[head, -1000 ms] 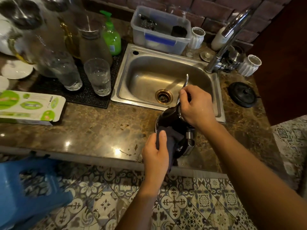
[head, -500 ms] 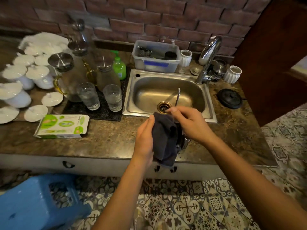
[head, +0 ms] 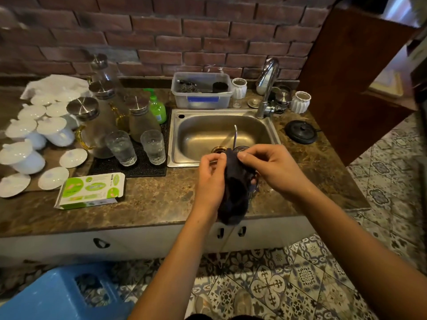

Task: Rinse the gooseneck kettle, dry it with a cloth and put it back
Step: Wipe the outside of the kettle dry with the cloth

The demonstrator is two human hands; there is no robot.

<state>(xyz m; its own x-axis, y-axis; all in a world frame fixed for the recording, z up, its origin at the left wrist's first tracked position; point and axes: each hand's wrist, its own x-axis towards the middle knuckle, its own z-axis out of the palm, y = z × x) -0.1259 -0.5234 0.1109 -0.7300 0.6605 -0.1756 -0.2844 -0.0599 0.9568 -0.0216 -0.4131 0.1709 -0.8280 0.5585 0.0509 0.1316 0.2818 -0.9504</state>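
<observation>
The gooseneck kettle point(head: 241, 148) stands at the counter's front, just before the sink, almost wholly hidden by a dark cloth point(head: 233, 188). Only its open rim and its thin spout point(head: 235, 135) show above the cloth. My left hand point(head: 209, 179) pinches the cloth's upper left edge. My right hand point(head: 270, 167) pinches the upper right edge with thumb and forefinger, its lower fingers curled beside the kettle. The cloth hangs down past the counter edge. A black round kettle base point(head: 300, 131) lies on the counter to the right of the sink.
The steel sink point(head: 175, 139) has a faucet point(head: 266, 84) at its back right and a plastic tub point(head: 201, 91) behind it. Two glasses point(head: 120, 147), jars and a green soap bottle point(head: 157, 109) stand on a mat to the left. Further left are a green box point(head: 91, 190) and white cups. A blue stool point(head: 57, 294) sits on the floor.
My right hand left the kettle's rim and took the cloth's top edge. My left hand raised the cloth from the kettle's lower side. My head moved back and up.
</observation>
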